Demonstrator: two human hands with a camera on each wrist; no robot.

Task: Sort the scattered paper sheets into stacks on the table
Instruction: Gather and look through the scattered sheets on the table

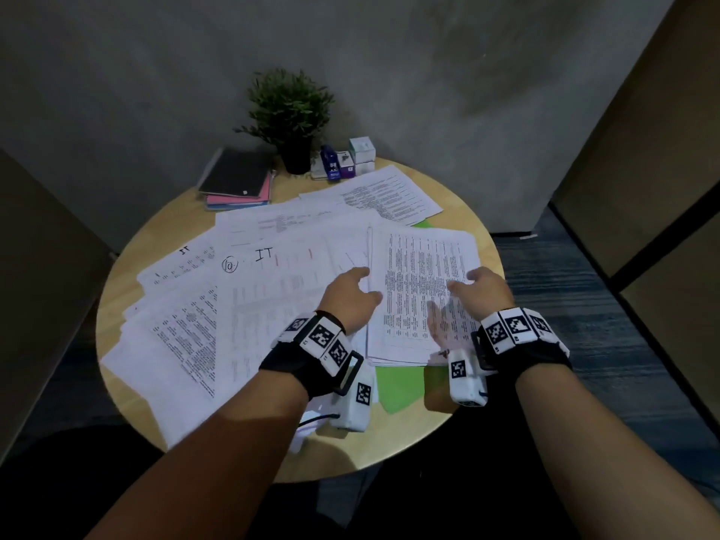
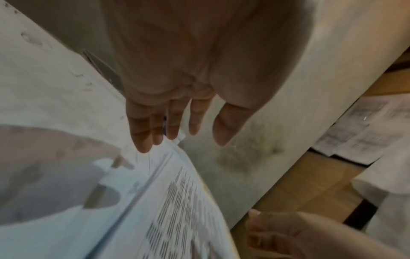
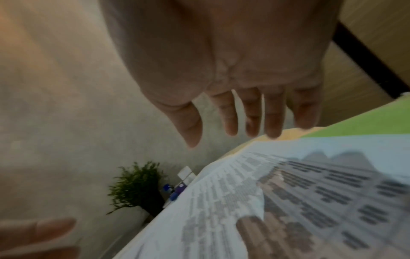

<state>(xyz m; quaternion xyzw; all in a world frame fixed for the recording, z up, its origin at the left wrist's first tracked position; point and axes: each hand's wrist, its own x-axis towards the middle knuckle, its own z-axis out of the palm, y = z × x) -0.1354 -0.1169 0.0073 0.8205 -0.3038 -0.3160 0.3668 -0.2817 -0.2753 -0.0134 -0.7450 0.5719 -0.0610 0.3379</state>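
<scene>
Stack of printed sheets (image 1: 420, 302): white, dense tabular text, edges roughly squared, lying on the right side of the round table (image 1: 459, 415) over a green sheet (image 1: 401, 385). Loose sheets (image 1: 218, 305) fan across the left half. Left hand (image 1: 348, 296) at the stack's left edge, right hand (image 1: 481, 288) at its right edge; both with fingers straight and spread, gripping nothing. Contact with paper unclear.

A round wooden table (image 1: 128, 274) carries scattered paper sheets (image 1: 272, 274), with notebooks (image 1: 237, 181), a potted plant (image 1: 290, 118) and small boxes (image 1: 360, 153) behind them.
</scene>
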